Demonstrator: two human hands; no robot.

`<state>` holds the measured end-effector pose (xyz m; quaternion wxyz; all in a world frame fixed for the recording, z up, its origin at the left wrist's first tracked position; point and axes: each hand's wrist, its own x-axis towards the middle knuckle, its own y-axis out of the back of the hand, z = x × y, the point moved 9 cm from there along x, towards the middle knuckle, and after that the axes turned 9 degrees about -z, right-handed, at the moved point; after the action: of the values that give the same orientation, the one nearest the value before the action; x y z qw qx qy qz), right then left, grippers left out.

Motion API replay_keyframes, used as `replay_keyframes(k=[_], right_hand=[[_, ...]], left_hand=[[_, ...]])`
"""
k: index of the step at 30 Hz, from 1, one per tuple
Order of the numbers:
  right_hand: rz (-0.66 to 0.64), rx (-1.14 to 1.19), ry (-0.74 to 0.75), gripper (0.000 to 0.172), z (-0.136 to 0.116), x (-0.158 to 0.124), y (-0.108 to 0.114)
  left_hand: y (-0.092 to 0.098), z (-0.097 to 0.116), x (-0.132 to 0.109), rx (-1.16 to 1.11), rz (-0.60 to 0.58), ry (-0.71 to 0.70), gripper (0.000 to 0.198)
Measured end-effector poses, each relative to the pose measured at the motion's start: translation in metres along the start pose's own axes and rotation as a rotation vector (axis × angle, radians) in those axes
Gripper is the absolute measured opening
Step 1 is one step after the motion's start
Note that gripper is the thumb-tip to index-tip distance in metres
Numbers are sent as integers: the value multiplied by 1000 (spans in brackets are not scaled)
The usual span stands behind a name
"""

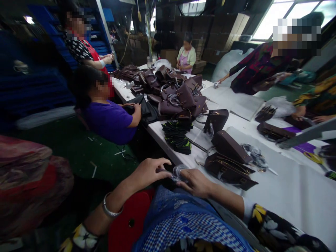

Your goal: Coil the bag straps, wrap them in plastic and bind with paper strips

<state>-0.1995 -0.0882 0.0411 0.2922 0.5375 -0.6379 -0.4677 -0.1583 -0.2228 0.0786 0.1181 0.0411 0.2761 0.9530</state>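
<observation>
Close in front of my apron, both of my hands are at a plastic-wrapped bag handle [180, 169], a curled loop in clear wrap. My left hand [147, 173] has its thumb and fingers bent around the loop's left end. From the other side, my right hand [197, 182] grips it with curled fingers. What hangs beneath the hands is dark and hard to make out. Just right of them on the table lies a dark brown handbag [228, 169] with gold zip and fittings. Another brown bag [231, 147] rests behind it on its side.
A stack of black tags with green print [178, 136] lies near the white table's [286, 185] left edge. Behind it is a heap of brown handbags [181, 94]. Yellow scissors [313, 157] lie far right. A co-worker in purple [107, 120] sits at left; others work around the table.
</observation>
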Motion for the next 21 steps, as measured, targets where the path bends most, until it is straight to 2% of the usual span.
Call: replay_keyframes(k=[2,4,7,10,12,16,18,21], right_hand=[[-45,128,-6,35,3,1,0],[-113,366,-18,39,7,3,-2],[-224,840,-51,49,13,5,-7],[-221,1188,-76,56,20,8,-1],[-126,1352,-41,57,26,13,15],[148,1628,97,52,46,25,62],[295,1691,120,48,64,29,85],[490,1691,154,44,92,31,114]], left_hand=[[3,7,6,126,-125,-132,35],[10,10,14,232,-194,-225,27],[27,3,33,346,-172,-251,26],[36,-6,57,255,-157,-261,27],[39,-11,72,89,-127,-255,30],[32,-18,105,-218,-5,-187,38],[23,-18,122,-372,44,-128,41],[8,-6,149,-659,73,-106,43]])
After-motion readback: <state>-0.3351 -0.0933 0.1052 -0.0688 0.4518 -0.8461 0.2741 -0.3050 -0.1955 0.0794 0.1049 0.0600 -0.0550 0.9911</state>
